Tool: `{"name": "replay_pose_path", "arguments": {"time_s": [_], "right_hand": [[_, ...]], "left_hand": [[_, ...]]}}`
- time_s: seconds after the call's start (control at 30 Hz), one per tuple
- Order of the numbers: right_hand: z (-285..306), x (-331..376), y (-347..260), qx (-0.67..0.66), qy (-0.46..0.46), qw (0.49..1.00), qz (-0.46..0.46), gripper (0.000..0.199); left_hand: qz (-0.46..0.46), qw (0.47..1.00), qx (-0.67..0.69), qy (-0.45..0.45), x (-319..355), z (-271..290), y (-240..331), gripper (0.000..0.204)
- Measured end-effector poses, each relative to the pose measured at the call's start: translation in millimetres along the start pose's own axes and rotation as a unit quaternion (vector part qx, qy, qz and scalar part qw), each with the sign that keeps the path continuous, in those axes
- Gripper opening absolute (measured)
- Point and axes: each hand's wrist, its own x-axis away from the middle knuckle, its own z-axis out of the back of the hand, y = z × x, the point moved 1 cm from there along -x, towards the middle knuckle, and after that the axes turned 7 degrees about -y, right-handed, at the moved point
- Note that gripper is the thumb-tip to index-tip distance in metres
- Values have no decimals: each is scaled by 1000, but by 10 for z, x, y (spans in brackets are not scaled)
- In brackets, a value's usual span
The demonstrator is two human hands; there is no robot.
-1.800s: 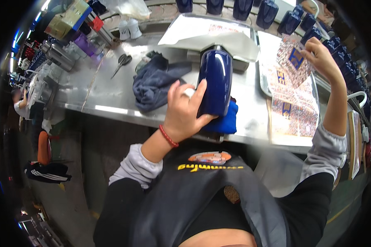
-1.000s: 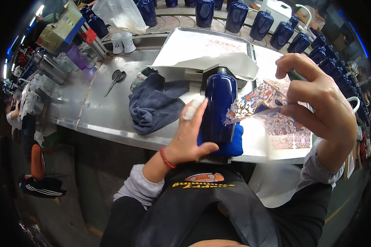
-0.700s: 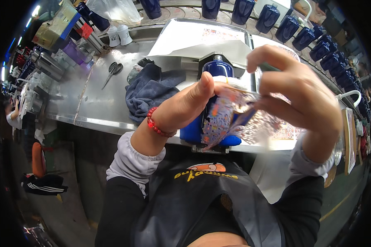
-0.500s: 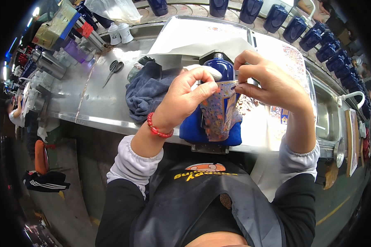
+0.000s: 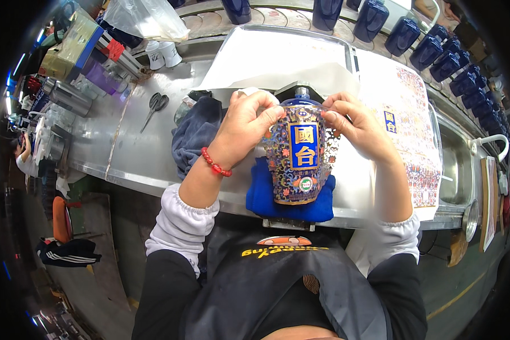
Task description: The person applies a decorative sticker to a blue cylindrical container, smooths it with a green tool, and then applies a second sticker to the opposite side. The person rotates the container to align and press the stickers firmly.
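Note:
A glossy dark-blue bottle [image 5: 302,100] lies with its neck away from me, on a folded bright-blue cloth [image 5: 260,192] at the bench's front edge. Over its body spreads a thin flower-patterned decal film [image 5: 282,181] with a gold-framed blue panel, hiding most of the bottle. My left hand [image 5: 246,122] pinches the film's upper left corner between thumb and forefinger. Something white and soft [image 5: 247,91] shows behind its fingers. At the upper right corner, my right hand [image 5: 358,122] pinches the film the same way. Whether the film sticks to the glass I cannot tell.
A crumpled grey cloth [image 5: 194,136] lies left of my left hand, with black scissors [image 5: 155,106] beyond it. Printed decal sheets [image 5: 413,153] cover the right side, near a sink [image 5: 456,170]. Several blue bottles [image 5: 402,35] line the conveyor [image 5: 277,17] behind.
The film, hanging slack and creased before, now lies spread over the bottle with its panel facing up. Both hands have moved slightly down and apart along its top edge.

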Motion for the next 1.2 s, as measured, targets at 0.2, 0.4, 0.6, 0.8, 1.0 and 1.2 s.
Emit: {"name": "replay_pose_path", "arguments": {"time_s": [0.2,0.4,0.6,0.8,1.0,1.2], "right_hand": [[-105,28,155,-71,34,997,13,21],[-264,92,322,-138,81,987,0,22],[-384,170,312,-44,216,975,22,24],[-751,473,136,148,235,950,144,62],[-880,588,198,55,188,978,77,67],[-801,592,243,35,165,983,70,80]], "left_hand": [[23,999,43,-23,-89,-10,-56,22],[-24,992,-24,121,-26,-129,-43,25],[-175,955,-218,100,486,-398,148,73],[-149,968,-194,46,644,-518,-26,93],[-152,965,-212,23,690,-503,-34,95],[-126,977,-173,7,701,-490,2,107]]}}
